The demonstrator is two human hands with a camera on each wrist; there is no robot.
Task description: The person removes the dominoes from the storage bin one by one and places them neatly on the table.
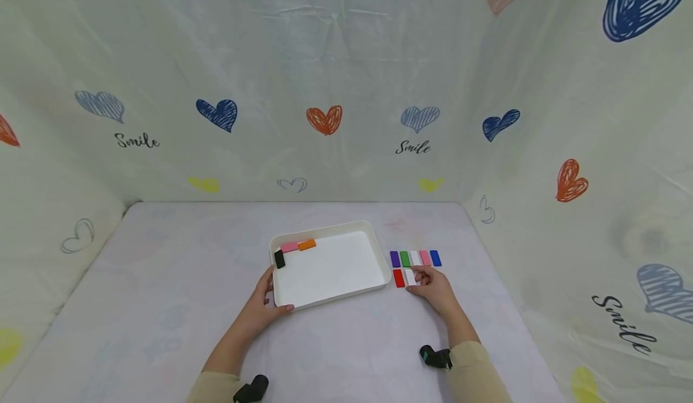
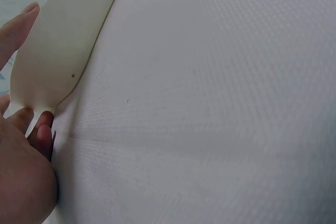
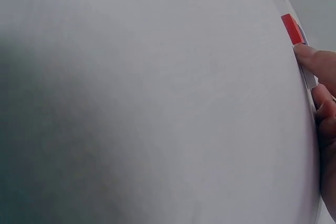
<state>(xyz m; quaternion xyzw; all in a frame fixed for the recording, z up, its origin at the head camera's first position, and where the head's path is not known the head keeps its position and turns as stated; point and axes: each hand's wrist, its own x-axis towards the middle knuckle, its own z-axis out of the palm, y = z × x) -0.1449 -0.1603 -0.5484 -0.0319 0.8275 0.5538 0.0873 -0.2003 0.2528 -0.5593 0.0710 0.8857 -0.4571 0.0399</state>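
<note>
A shallow white tray (image 1: pixel 330 267) lies on the table, with a black block (image 1: pixel 279 259), a pink block (image 1: pixel 289 246) and an orange block (image 1: pixel 307 245) along its left end and back edge. My left hand (image 1: pixel 263 304) grips the tray's near left corner, thumb on the front rim, fingers at the left side. To the tray's right, my right hand (image 1: pixel 435 287) pinches a white block (image 1: pixel 409 277) between thumb and forefinger. That block stands beside a red block (image 1: pixel 399 278); in the right wrist view the thumb (image 3: pixel 310 59) is at its end near the red block (image 3: pixel 292 28).
Behind the right hand runs a row of small blocks: purple (image 1: pixel 395 259), green (image 1: pixel 405 259), white (image 1: pixel 414 258), pink (image 1: pixel 425 258) and blue (image 1: pixel 435 258). A white cloth covers the table (image 1: pixel 178 283). A heart-printed curtain (image 1: pixel 357 66) hangs behind and at both sides.
</note>
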